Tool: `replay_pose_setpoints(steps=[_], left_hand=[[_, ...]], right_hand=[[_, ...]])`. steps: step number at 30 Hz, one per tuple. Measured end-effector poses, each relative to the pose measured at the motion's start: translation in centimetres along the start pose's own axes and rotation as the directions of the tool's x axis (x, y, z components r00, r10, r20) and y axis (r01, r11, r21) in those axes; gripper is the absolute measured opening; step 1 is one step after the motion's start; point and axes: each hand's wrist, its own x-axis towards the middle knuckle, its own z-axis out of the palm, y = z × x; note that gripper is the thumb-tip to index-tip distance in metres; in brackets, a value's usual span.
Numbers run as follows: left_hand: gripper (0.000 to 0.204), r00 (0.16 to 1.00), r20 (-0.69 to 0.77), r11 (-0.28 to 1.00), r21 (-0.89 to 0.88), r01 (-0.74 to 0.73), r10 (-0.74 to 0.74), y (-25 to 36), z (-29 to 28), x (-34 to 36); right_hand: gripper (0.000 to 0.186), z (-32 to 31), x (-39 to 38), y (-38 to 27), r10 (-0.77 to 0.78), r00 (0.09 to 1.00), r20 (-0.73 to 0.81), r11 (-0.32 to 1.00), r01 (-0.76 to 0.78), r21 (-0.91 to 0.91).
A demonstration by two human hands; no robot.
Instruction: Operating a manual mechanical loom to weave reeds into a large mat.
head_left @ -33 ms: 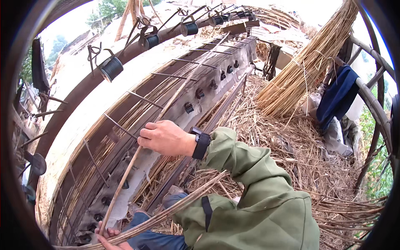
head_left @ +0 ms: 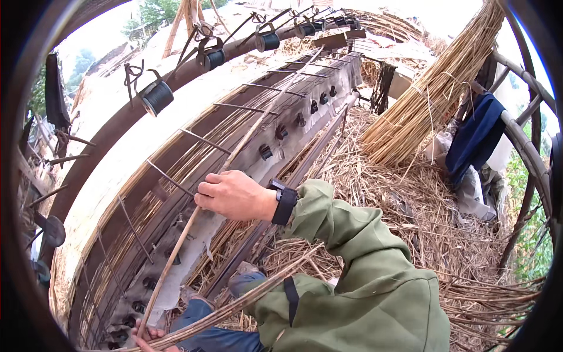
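Observation:
A long reed stalk (head_left: 170, 264) runs along a long loom-like frame, lying over its metal pins. My right hand (head_left: 234, 196), with a dark watch on its wrist, is closed around this stalk with fingertips pinched together. At the lower left edge my left hand (head_left: 151, 335) has its fingers around the stalk's near end; the hand is partly cut off. A thin bundle of reeds (head_left: 234, 305) passes by the left hand and slants up across my legs toward my right sleeve.
Wire spools (head_left: 157, 97) hang along a curved brown rail (head_left: 99, 138) on the left. Metal pins (head_left: 205, 141) stick out across the frame. A tied reed sheaf (head_left: 431, 88) leans at the upper right, near a dark blue cloth (head_left: 475, 135). Loose straw (head_left: 375, 193) covers the ground.
My left hand has sunk slightly toward the lower edge, with the stalk's near end. My right hand keeps its place on the stalk.

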Motion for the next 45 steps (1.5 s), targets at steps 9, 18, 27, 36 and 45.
replay_pose_setpoints(steps=[9, 18, 27, 36, 45], left_hand=[[0.034, 0.943, -0.260, 0.889, -0.451, 0.072, -0.209, -1.4, -10.0, 0.1], [0.025, 0.842, -0.214, 0.630, -0.756, 0.178, -0.495, 5.0, 1.2, 3.0], [0.028, 0.827, -0.289, 0.484, -0.875, -0.023, -0.482, 3.6, -7.3, -2.8], [0.026, 0.563, -0.477, 0.540, -0.839, -0.064, -0.675, 2.4, -11.2, -9.8], [0.025, 0.546, -0.448, 0.498, -0.865, -0.063, -0.708, 1.0, -10.1, -10.2]], right_hand=[[0.024, -0.5, 0.9, -4.9, -0.079, 0.997, -0.018, 0.997, 0.080, 0.019], [0.018, -0.2, 3.3, -7.8, -0.117, 0.993, 0.036, 0.991, 0.114, 0.068], [0.013, 4.1, 13.1, -7.5, -0.081, 0.995, -0.054, 0.982, 0.089, 0.166], [0.022, 17.6, 20.4, -2.8, 0.043, 0.973, 0.227, 0.998, -0.050, 0.025], [0.026, 5.9, 11.9, -17.9, -0.214, 0.965, 0.154, 0.794, 0.080, 0.603]])
